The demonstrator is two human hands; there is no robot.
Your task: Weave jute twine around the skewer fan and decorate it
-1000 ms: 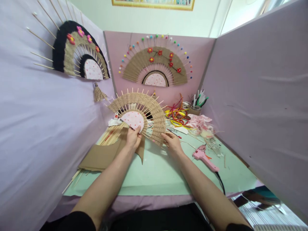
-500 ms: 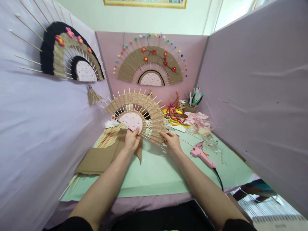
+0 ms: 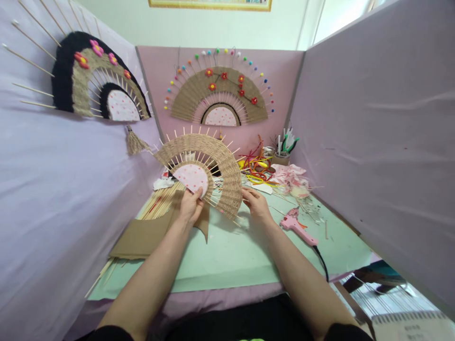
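A half-round woven straw fan (image 3: 231, 177) is held up over the table, tilted down to the right. Thin sticks stick out past its outer rim. At its inner centre is a white half-disc with pink dots (image 3: 192, 178). My left hand (image 3: 192, 206) grips this centre from below, thumb on the front. At the outer right edge is my right hand (image 3: 255, 202), its fingers pinched at the rim among the stick ends; the exact contact is partly hidden.
A pink glue gun (image 3: 298, 227) with a black cord lies at right. Brown cardboard pieces (image 3: 138, 239) lie over a bundle of sticks (image 3: 156, 201) at left. Colourful pipe cleaners (image 3: 258, 163) are heaped behind. Finished fans (image 3: 220, 90) hang on the partitions.
My right hand has slid off the front of the woven band to its outer edge. The left hand keeps its hold; the whole view has shifted slightly.
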